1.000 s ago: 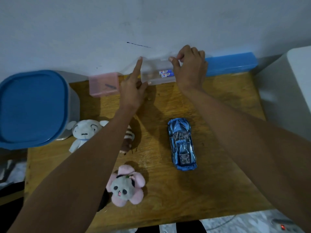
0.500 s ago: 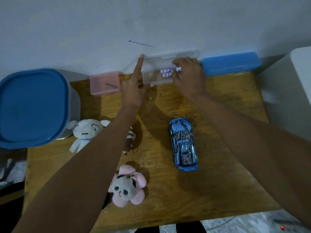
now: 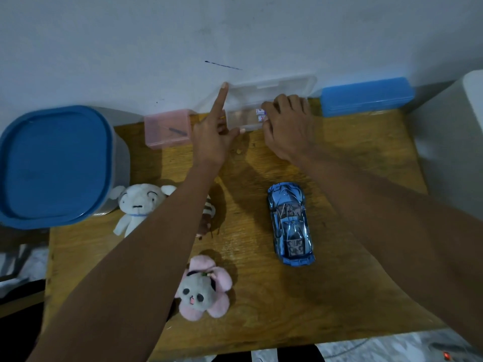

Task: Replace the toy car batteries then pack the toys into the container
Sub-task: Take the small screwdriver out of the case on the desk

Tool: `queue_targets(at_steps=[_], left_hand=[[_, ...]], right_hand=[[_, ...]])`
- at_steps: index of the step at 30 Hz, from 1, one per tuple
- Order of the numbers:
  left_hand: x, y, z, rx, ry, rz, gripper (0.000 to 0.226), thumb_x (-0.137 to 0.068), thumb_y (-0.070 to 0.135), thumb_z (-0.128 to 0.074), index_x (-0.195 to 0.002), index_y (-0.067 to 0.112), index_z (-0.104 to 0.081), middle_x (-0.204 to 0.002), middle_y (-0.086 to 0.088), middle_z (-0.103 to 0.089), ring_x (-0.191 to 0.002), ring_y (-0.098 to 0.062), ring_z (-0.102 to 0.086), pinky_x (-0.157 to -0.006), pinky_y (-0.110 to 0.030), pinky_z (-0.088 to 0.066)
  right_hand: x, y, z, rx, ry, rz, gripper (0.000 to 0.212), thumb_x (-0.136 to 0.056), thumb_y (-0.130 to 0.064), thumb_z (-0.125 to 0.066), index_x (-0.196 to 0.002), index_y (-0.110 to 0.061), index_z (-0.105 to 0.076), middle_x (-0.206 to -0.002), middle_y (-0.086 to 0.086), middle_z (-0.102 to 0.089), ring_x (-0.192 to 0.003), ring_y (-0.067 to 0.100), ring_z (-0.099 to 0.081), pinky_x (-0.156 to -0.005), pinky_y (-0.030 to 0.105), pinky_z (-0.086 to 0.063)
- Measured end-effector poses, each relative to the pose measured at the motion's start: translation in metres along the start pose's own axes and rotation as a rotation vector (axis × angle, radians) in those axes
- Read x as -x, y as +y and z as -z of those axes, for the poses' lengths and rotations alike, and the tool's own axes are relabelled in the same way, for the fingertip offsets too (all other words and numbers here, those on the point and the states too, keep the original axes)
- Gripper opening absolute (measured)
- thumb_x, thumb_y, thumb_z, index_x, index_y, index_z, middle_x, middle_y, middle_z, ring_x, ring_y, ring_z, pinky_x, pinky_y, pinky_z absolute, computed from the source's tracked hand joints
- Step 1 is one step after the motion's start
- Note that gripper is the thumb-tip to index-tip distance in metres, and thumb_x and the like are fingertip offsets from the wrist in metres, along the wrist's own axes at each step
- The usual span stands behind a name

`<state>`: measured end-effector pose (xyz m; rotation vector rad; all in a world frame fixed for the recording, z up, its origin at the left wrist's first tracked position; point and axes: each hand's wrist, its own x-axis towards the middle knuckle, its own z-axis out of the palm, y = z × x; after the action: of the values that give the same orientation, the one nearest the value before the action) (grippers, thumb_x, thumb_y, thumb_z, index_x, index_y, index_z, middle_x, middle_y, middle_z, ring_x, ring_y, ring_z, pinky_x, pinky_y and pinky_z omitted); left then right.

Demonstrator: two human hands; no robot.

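At upper centre, the clear plastic battery box (image 3: 245, 118) is braced by the left hand (image 3: 213, 137), index finger extended; the right hand (image 3: 288, 129) is curled into it, grip contents indiscernible.

I see a metallic blue toy car (image 3: 290, 223) on the honey-brown wooden table (image 3: 352, 296); a clear box (image 3: 244, 118) at the table's far edge, flanked by a pink translucent box (image 3: 167, 129) and a blue case (image 3: 366, 96); a blue-lidded grey container (image 3: 56, 165) at the left edge; a white plush (image 3: 138, 205); a grey-faced pink-petalled plush (image 3: 202, 291).
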<state>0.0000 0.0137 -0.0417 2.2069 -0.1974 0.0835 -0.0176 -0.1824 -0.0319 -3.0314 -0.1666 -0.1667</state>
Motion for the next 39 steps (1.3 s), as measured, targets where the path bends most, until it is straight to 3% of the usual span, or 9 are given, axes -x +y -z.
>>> queue_targets(at_steps=[7, 11, 13, 21, 25, 28, 32, 34, 39], left_hand=[[-0.003, -0.007, -0.005, -0.064, 0.025, -0.031, 0.103, -0.079, 0.029, -0.082, -0.156, 0.047, -0.016, -0.100, -0.012, -0.073, -0.089, -0.022, -0.072, -0.082, -0.039, -0.062], [-0.002, -0.007, -0.004, -0.032, 0.008, -0.025, 0.097, -0.076, 0.051, -0.072, -0.157, 0.043, -0.017, -0.091, -0.008, -0.069, -0.088, -0.023, -0.072, -0.080, -0.040, -0.062], [-0.002, -0.007, -0.004, -0.051, 0.005, -0.042, 0.097, -0.079, 0.044, -0.075, -0.157, 0.041, -0.017, -0.087, -0.001, -0.063, -0.086, -0.026, -0.072, -0.079, -0.042, -0.062], [0.000, -0.005, -0.005, -0.090, 0.017, -0.012, 0.101, -0.081, 0.031, -0.081, -0.158, 0.040, -0.016, -0.093, -0.009, -0.070, -0.090, -0.026, -0.071, -0.084, -0.043, -0.061], [0.001, -0.003, -0.005, -0.108, 0.040, -0.036, 0.097, -0.082, 0.035, -0.079, -0.159, 0.032, -0.021, -0.089, -0.011, -0.070, -0.084, -0.025, -0.070, -0.082, -0.041, -0.061], [0.001, -0.003, -0.004, -0.084, 0.014, -0.037, 0.096, -0.080, 0.048, -0.070, -0.159, 0.037, -0.016, -0.088, -0.007, -0.070, -0.082, -0.025, -0.070, -0.077, -0.044, -0.061], [0.001, -0.004, -0.006, -0.088, 0.013, -0.030, 0.097, -0.083, 0.039, -0.074, -0.158, 0.040, -0.013, -0.093, -0.014, -0.072, -0.083, -0.026, -0.071, -0.079, -0.045, -0.061], [0.002, -0.004, -0.006, -0.087, 0.013, -0.032, 0.096, -0.084, 0.043, -0.072, -0.158, 0.041, -0.011, -0.093, -0.014, -0.073, -0.084, -0.026, -0.071, -0.083, -0.041, -0.061], [0.003, -0.001, -0.006, -0.105, 0.018, -0.033, 0.098, -0.086, 0.024, -0.077, -0.159, 0.037, -0.014, -0.094, -0.013, -0.073, -0.083, -0.020, -0.070, -0.086, -0.022, -0.053]], right_hand=[[0.000, 0.007, -0.005, 0.025, 0.005, 0.042, 0.041, -0.095, -0.037, -0.034, -0.118, -0.012, -0.057, -0.115, 0.014, -0.056, -0.108, 0.033, -0.050, -0.093, 0.047, -0.039], [-0.001, 0.013, -0.006, 0.020, 0.014, 0.077, 0.040, -0.097, -0.038, -0.035, -0.120, -0.014, -0.057, -0.116, 0.013, -0.053, -0.108, 0.032, -0.049, -0.093, 0.045, -0.039], [-0.001, 0.014, -0.005, 0.024, 0.003, 0.083, 0.041, -0.098, -0.038, -0.034, -0.122, -0.015, -0.058, -0.117, 0.013, -0.054, -0.109, 0.032, -0.048, -0.093, 0.046, -0.039], [-0.003, 0.010, -0.009, -0.013, -0.039, 0.040, 0.039, -0.096, -0.038, -0.033, -0.122, -0.017, -0.053, -0.119, 0.014, -0.052, -0.106, 0.033, -0.049, -0.089, 0.046, -0.039], [-0.004, 0.004, -0.010, -0.026, -0.041, 0.017, 0.040, -0.094, -0.041, -0.033, -0.122, -0.018, -0.052, -0.117, 0.014, -0.051, -0.102, 0.032, -0.050, -0.084, 0.044, -0.037], [-0.004, 0.001, -0.013, -0.060, -0.039, 0.011, 0.042, -0.095, -0.041, -0.033, -0.121, -0.016, -0.052, -0.112, 0.014, -0.054, -0.098, 0.032, -0.052, -0.080, 0.043, -0.038], [-0.003, 0.004, -0.015, -0.089, -0.006, 0.039, 0.039, -0.098, -0.042, -0.034, -0.117, -0.014, -0.056, -0.108, 0.012, -0.059, -0.095, 0.031, -0.055, -0.080, 0.043, -0.040], [-0.004, 0.006, -0.014, -0.117, 0.016, 0.044, 0.039, -0.099, -0.042, -0.036, -0.113, -0.013, -0.057, -0.106, 0.011, -0.060, -0.093, 0.030, -0.056, -0.079, 0.042, -0.041], [-0.008, 0.011, -0.009, -0.207, 0.028, 0.086, 0.035, -0.100, -0.041, -0.038, -0.106, -0.011, -0.055, -0.091, 0.010, -0.063, -0.076, 0.024, -0.055, -0.066, 0.033, -0.037]])
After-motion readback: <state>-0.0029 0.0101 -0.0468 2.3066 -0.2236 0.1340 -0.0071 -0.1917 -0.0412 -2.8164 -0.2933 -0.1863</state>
